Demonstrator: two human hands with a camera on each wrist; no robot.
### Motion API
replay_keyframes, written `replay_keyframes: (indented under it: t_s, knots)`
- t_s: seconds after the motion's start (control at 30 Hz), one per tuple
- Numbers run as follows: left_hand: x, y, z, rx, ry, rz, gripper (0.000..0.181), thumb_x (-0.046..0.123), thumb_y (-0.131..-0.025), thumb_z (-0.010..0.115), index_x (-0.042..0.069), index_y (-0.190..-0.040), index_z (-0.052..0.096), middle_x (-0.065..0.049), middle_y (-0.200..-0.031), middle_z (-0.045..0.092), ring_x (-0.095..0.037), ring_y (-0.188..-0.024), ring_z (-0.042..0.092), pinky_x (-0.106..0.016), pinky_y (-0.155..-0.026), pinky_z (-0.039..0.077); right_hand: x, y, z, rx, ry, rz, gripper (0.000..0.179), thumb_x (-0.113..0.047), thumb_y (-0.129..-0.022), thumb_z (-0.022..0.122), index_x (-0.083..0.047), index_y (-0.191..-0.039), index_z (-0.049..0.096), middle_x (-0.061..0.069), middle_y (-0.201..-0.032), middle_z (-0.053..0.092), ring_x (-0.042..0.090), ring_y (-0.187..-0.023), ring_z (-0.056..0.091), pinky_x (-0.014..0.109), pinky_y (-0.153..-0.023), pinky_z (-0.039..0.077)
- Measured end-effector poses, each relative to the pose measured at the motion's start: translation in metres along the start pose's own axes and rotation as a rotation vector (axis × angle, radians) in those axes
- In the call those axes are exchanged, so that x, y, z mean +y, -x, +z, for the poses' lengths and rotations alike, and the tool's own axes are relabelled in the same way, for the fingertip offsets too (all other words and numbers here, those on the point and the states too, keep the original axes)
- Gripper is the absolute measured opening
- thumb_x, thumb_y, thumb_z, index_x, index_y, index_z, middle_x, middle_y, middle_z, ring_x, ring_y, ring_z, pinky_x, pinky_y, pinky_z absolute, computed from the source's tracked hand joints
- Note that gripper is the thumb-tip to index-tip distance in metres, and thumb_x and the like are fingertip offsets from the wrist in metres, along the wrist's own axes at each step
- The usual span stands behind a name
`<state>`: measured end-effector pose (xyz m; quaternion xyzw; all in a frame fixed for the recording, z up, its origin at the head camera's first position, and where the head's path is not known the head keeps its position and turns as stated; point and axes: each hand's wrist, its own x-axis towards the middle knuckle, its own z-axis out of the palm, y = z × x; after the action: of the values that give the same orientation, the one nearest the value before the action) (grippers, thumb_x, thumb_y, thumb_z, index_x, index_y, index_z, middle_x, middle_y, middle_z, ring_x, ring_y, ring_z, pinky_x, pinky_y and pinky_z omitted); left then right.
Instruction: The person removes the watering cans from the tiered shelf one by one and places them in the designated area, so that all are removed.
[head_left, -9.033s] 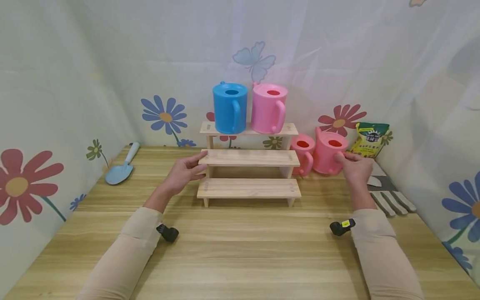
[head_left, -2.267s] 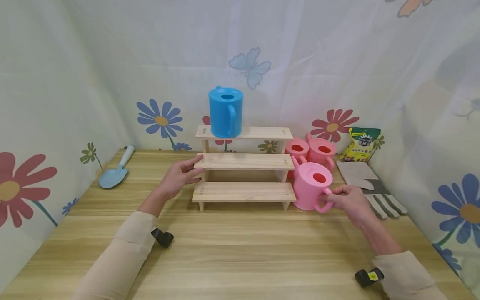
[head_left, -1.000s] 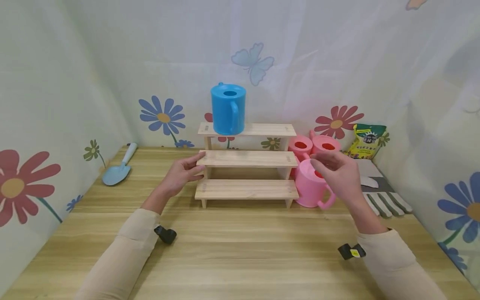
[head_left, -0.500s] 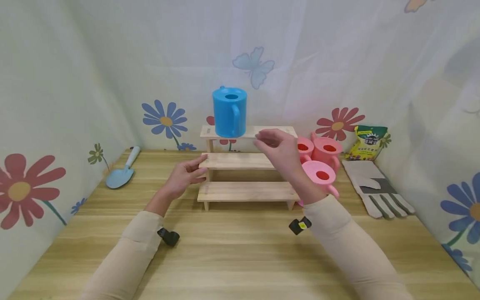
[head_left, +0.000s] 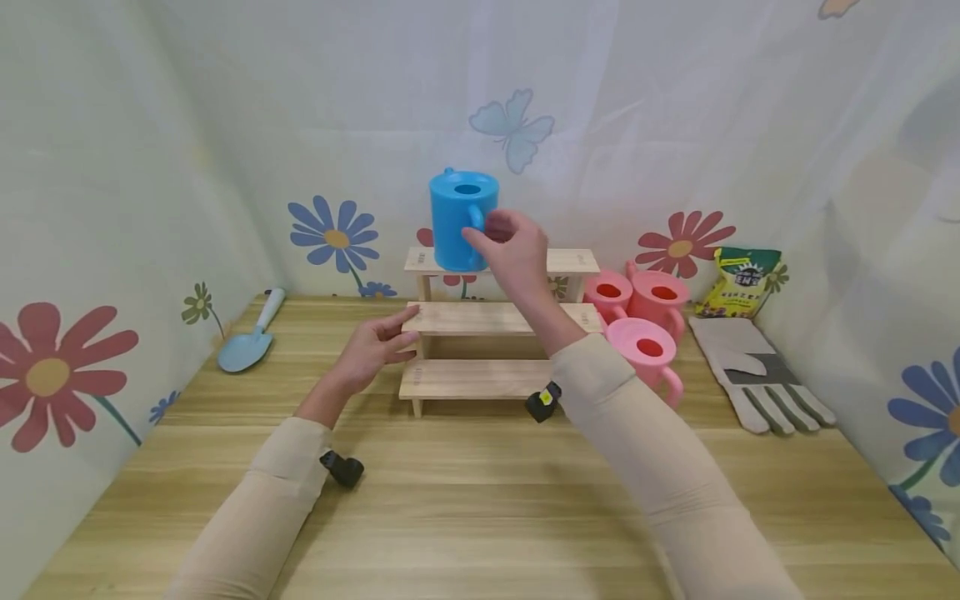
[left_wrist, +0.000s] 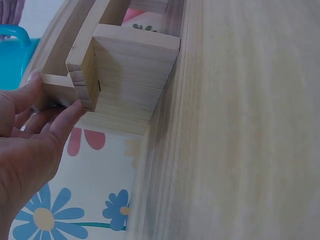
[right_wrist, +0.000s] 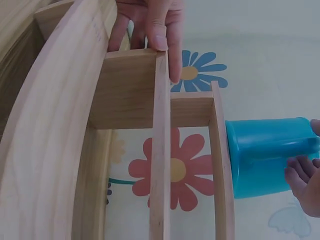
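Observation:
A three-tier wooden plant stand (head_left: 487,379) stands on the table. My left hand (head_left: 369,354) grips the left end of its middle tier; the left wrist view shows fingers and thumb on either side of the board end. On the left of the top tier sits a blue watering can (head_left: 453,225), handle facing me. My right hand (head_left: 517,250) is at that handle, thumb and curved fingers spread on either side of it, as in the right wrist view, where the blue watering can (right_wrist: 265,157) touches the top board. A light pink watering can (head_left: 637,342) stands right of the stand, partly behind my right sleeve.
Behind the light pink can stand two darker pink watering cans (head_left: 660,296). Farther right are a yellow-green bag (head_left: 741,283) and grey-white work gloves (head_left: 750,371). A light blue hand trowel (head_left: 246,350) lies at the left. A flower-print curtain (head_left: 360,100) surrounds the table.
The light pink can went from the top tier to the table at right, pushed near the darker cans. My right hand let it go and moved left and up to the blue can. My left hand stayed.

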<state>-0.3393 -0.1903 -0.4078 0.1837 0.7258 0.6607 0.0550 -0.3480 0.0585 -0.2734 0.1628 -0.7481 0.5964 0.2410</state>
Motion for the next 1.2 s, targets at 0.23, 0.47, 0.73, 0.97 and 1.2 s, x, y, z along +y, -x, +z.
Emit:
replay_keyframes:
  t_s: [0.23,0.47,0.73,0.97,1.2]
  knots:
    - [-0.001,0.002,-0.001,-0.002,-0.017,0.013,0.058,0.017,-0.1,0.062,0.009,-0.153,0.04,-0.012,-0.161,0.029,-0.035,-0.141,0.038,-0.053,-0.1,0.047,-0.007,-0.011,0.013,0.045,0.009,0.077,0.045,-0.029,-0.088,0.08,0.0,-0.121,0.069,0.012,-0.108,0.074,0.022,-0.1,0.07,0.04,-0.09,0.058]
    - [-0.002,0.002,-0.001,-0.002,-0.023,0.019,0.058,0.017,-0.101,0.062,0.008,-0.153,0.04,-0.012,-0.161,0.028,-0.035,-0.141,0.038,-0.053,-0.1,0.047,-0.009,-0.012,0.018,0.099,-0.01,0.151,0.042,-0.026,-0.089,0.079,-0.002,-0.121,0.072,0.012,-0.109,0.074,0.022,-0.099,0.072,0.042,-0.091,0.058]
    - [-0.001,0.004,-0.001,0.006,-0.024,0.009,0.058,0.017,-0.101,0.062,0.009,-0.154,0.04,-0.011,-0.161,0.029,-0.035,-0.141,0.038,-0.052,-0.1,0.048,-0.009,-0.011,0.017,0.104,-0.02,0.177,0.039,-0.026,-0.089,0.079,-0.002,-0.12,0.073,0.012,-0.11,0.074,0.023,-0.102,0.071,0.043,-0.093,0.057]
    - [-0.002,0.004,-0.001,0.006,-0.023,-0.006,0.057,0.016,-0.1,0.062,0.009,-0.153,0.041,-0.011,-0.161,0.03,-0.034,-0.14,0.04,-0.046,-0.098,0.051,-0.007,-0.009,0.014,0.123,-0.047,0.157,0.035,-0.024,-0.088,0.081,-0.003,-0.116,0.075,0.011,-0.106,0.075,0.02,-0.099,0.072,0.039,-0.093,0.057]
    - [0.0,0.001,0.001,0.003,0.007,0.004,0.057,0.014,-0.1,0.062,0.006,-0.152,0.041,-0.011,-0.161,0.028,-0.035,-0.139,0.04,-0.059,-0.103,0.043,-0.019,-0.006,-0.003,0.123,-0.066,0.118,0.038,-0.027,-0.087,0.081,-0.004,-0.117,0.075,0.01,-0.108,0.075,0.019,-0.101,0.071,0.035,-0.095,0.055]
